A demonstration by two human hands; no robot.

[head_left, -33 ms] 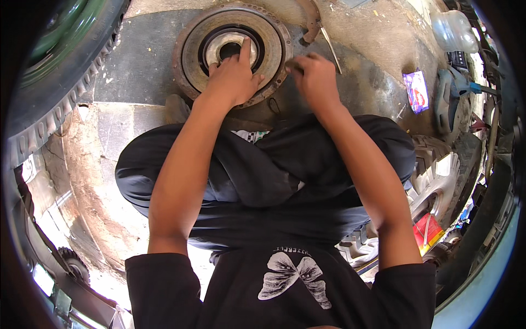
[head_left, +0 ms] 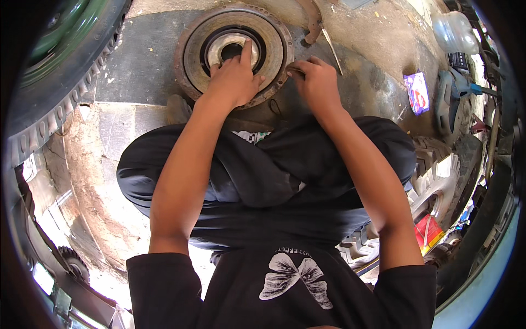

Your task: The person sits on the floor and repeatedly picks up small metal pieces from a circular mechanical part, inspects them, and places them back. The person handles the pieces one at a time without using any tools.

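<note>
My left hand rests on a round, rusty metal drum with a bright inner ring around a dark central hole. Its fingers are spread, one reaching up the ring's right side. Just right of the drum's rim, my right hand is closed in a pinch around a small dark piece I cannot make out clearly. Above that hand lie a curved rusty metal part and a thin pale rod.
A tyre on a green rim fills the upper left. At right are a clear plastic bottle, a purple packet, a blue-grey tool and another tyre. My crossed legs sit below the drum.
</note>
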